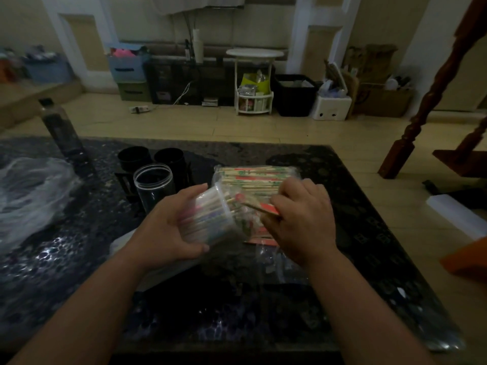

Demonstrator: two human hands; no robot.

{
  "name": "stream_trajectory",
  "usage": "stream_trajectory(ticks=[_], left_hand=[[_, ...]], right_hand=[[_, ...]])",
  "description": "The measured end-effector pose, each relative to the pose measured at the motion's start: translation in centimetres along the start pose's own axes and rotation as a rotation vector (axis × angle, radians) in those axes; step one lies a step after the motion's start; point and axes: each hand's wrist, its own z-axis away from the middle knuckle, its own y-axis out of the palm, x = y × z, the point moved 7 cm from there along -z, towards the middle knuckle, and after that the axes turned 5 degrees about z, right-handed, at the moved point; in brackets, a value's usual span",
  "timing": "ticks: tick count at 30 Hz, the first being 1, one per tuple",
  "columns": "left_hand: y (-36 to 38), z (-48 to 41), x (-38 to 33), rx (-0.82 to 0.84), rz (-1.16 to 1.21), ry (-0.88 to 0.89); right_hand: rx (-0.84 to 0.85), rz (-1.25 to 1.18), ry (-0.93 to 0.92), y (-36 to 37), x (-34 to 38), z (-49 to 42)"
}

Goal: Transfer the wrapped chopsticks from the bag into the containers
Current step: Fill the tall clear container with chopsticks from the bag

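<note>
— While the left hand [168,227] grips the tilted clear plastic jar [210,214], what does the right hand [300,214] hold?
— It pinches one red-wrapped chopstick [263,208] at the jar's mouth, near the clear bag [250,175].

Two clear jars [153,184], two black cups [134,157], one bag [253,177]

Dim overall, esp. near foreground. Small glare specks on dark table [79,272] at left. Motion blur around right hand [297,219]. Wide-angle bending at edges; corners darker.
</note>
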Motion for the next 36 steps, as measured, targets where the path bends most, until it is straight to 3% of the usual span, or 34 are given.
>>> stream_trajectory(ticks=[4,8,13,18,23,29,33,36], left_hand=[[0.1,0.2,-0.1,0.025,-0.032,-0.011],[0.1,0.0,-0.3,0.042,-0.043,-0.039],[0.4,0.0,0.0,0.064,-0.044,-0.055],[0.7,0.2,0.3,0.073,-0.080,-0.068],[0.8,0.2,0.1,0.089,-0.088,-0.062],[0.2,0.3,0.2,0.091,-0.062,-0.070],[0.5,0.3,0.1,0.125,-0.057,-0.079],[0.8,0.3,0.1,0.143,-0.061,-0.077]], right_hand=[[-0.095,-0.099,0.112,0.3,-0.8,0.1],[-0.083,-0.456,0.313,1.2,-1.7,0.1],[-0.222,-0.914,0.590,1.1,-2.5,-0.1],[-0.168,-1.165,0.822,1.6,-2.2,0.4],[-0.138,-1.246,0.928,2.4,-2.1,0.6],[0.134,-1.498,1.134,5.4,-1.7,1.3],[-0.024,-1.502,1.233,5.4,-2.6,1.7],[-0.001,-1.455,1.182,5.4,-2.2,1.3]])
